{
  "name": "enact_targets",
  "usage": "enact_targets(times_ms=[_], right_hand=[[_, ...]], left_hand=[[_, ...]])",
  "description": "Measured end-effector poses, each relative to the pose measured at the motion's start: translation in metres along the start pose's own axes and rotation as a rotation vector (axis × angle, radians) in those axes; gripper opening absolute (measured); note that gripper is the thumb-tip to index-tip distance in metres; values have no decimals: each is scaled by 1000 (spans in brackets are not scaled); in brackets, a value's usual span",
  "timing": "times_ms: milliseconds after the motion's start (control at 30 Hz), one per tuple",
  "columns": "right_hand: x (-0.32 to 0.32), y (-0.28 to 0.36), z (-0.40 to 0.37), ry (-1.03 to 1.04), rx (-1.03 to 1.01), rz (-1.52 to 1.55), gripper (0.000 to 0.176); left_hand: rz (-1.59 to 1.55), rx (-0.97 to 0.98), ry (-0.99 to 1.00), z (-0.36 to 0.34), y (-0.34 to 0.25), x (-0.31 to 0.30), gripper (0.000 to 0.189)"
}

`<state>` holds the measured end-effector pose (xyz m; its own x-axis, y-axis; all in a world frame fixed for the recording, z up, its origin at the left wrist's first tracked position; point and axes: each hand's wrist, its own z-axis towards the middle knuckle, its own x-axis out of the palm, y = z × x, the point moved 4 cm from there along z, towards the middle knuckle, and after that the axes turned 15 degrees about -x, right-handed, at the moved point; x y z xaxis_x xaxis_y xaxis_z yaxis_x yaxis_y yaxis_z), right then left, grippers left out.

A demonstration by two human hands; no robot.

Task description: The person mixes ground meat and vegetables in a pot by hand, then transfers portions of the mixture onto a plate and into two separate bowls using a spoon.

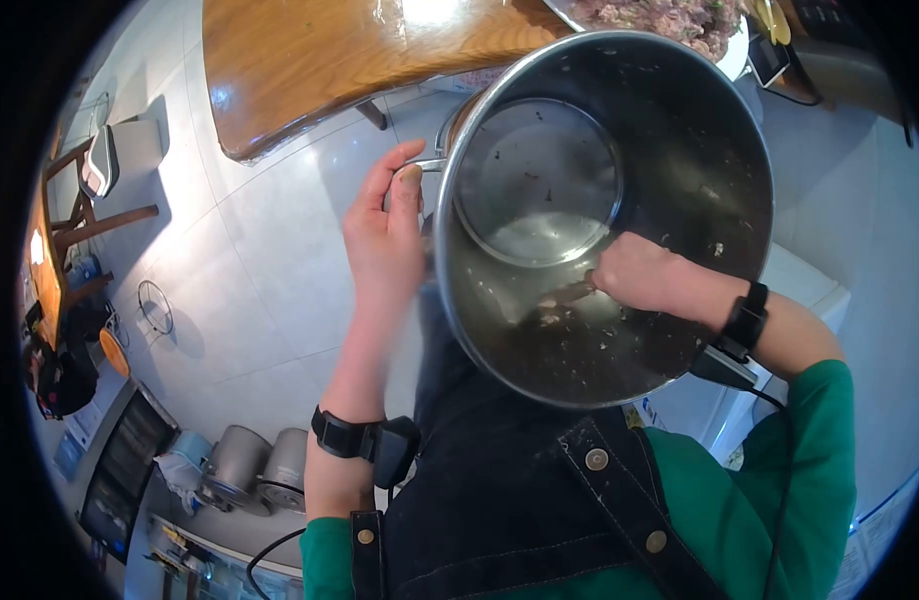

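A large, deep stainless steel pot (605, 395) is tilted so that its inside faces me. Bits of food residue cling to its wall and bottom. At the rim's left side, my left hand (385, 225) is closed around the small metal handle (433, 165). My right hand (635, 272) reaches inside the pot, its fingers curled in a fist against the lower wall. A blurred brownish shape shows beside those fingers, and I cannot make out whether it is a held thing or a reflection.
Behind the pot is a shiny wooden table (310, 75). A white dish (735, 55) there carries a heap of minced meat (670, 18). Wooden furniture (105, 225) and a bin (130, 160) stand on the tiled floor to the left. Metal pots (240, 465) sit at lower left.
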<state>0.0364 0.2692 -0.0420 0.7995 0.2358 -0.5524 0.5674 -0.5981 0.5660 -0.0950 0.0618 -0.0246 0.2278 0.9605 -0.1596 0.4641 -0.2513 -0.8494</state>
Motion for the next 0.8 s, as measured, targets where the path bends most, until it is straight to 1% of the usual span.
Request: enact_targets(times_ms=[33,100,167,233,267,333,367,400,467,500,600,667,700,733,800], right_hand=[[-10,5,-7,-65,-49,0,13],[-30,9,-22,-89,-60,49,16],[-41,11,-32,-114,-70,94,19],[-45,4,-38,-225,-58,359,26],[-45,-1,-38,-230,-61,354,26],[-30,-18,-38,-117,189,669,30],[-20,-25,-35,-59,270,750,30],[-14,-29,-31,-61,268,752,30],[0,-36,-24,-32,365,831,30],[5,-35,-18,-34,361,835,30],[9,-28,2,-111,311,758,31],[4,-25,9,-235,263,747,34],[2,-27,6,-247,285,853,35],[1,-31,2,-256,295,848,35],[3,-48,-7,-338,434,869,34]], left_hand=[[-33,-16,15,1,0,1,22],[-65,-27,30,3,2,2,22],[-17,32,5,5,1,1,21],[-10,32,2,4,0,0,21],[-1,24,3,4,-1,1,21],[-12,11,2,3,-1,0,21],[-5,-2,0,4,0,0,22],[3,-17,-1,4,2,0,22],[15,-15,-6,4,2,0,21],[24,-9,-13,4,1,0,21],[7,-14,-19,2,-4,1,20],[14,-23,-22,4,-2,1,20],[24,-47,-27,3,0,0,20],[20,-35,-20,3,-1,0,20],[83,-71,-63,4,-1,-1,21]])
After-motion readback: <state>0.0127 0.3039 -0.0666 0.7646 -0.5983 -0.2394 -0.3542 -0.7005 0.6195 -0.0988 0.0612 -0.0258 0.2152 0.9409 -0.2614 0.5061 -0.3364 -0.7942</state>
